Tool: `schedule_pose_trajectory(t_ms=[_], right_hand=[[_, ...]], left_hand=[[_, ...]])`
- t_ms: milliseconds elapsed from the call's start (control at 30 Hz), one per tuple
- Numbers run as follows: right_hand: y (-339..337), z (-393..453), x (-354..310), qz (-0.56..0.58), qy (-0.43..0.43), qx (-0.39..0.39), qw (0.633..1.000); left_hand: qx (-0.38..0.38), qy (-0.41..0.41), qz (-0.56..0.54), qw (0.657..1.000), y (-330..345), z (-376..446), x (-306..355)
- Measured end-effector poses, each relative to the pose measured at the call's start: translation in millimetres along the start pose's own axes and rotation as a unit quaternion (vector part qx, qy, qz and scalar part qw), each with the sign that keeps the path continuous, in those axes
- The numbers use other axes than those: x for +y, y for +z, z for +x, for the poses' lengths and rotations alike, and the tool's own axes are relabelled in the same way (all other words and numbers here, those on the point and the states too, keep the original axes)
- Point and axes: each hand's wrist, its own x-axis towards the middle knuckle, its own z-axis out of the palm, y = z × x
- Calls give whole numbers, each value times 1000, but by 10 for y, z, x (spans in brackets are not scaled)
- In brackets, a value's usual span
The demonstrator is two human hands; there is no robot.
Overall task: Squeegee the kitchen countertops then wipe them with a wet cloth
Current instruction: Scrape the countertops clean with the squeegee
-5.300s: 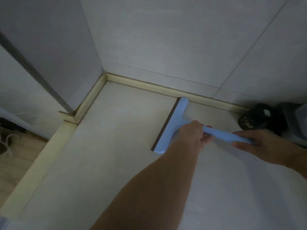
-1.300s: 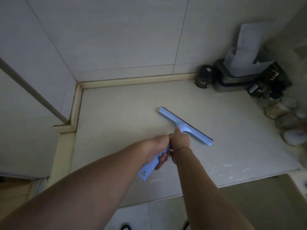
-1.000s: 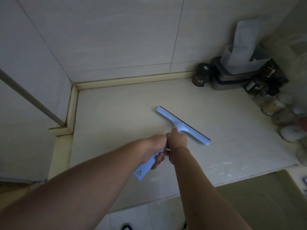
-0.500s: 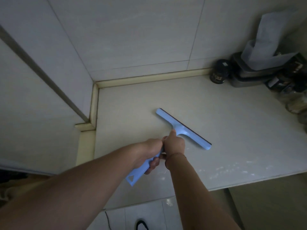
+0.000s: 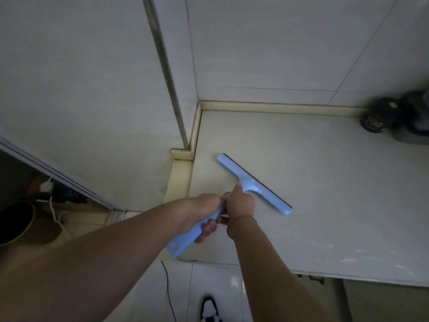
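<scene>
A light blue squeegee (image 5: 255, 184) with a dark rubber blade lies slanted on the pale countertop (image 5: 325, 182), near its left edge. My left hand (image 5: 199, 212) grips the lower part of the handle, whose end sticks out past the counter's front edge. My right hand (image 5: 239, 203) grips the handle just below the head, index finger stretched toward the blade bar. No cloth is in view.
A dark jar (image 5: 373, 119) and a grey container (image 5: 413, 122) stand at the back right by the tiled wall. White smears (image 5: 371, 259) mark the counter's front right. A raised beige lip (image 5: 181, 177) borders the left side. A shoe (image 5: 209, 307) shows on the floor.
The squeegee and both hands have come toward the counter's front left edge, the handle end now hanging over it. The view has swung left, so the back-right clutter is mostly out of frame.
</scene>
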Motion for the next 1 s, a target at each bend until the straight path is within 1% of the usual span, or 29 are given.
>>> schedule_pose_trajectory(t_ms=[100,267,333,467,533,600,667,767,900,1000], right_hand=[[-34,-52,72,-24,-7,-15,1000],[-180,-107,189,-74,-2,-73,995],[-276,-89,209,-98,-10,-95,991],[-377,-48,230,-133,-33,-107,985],[-389,-52,215,-140,-29,-110,984],[-400,-77,216,-149,-24,-115,982],[-401,-112,214,-152,-26,-111,982],[-387,-133,205,-145,-38,-102,983],[-407,-161,235,-159,-48,-102,981],[-456,-187,259,-177,-61,-107,977]], left_hand=[[-6,5,-48,999,44,-10,-130],[6,7,-136,991,219,1,-389],[-6,22,-177,984,286,25,-482],[-20,64,-233,970,361,-2,-681],[-7,90,-245,965,349,-44,-805],[-4,111,-227,968,345,-104,-916],[8,124,-202,971,359,-142,-972],[26,133,-201,970,391,-179,-982],[24,162,-188,968,516,-206,-1052],[17,176,-219,960,645,-213,-1132]])
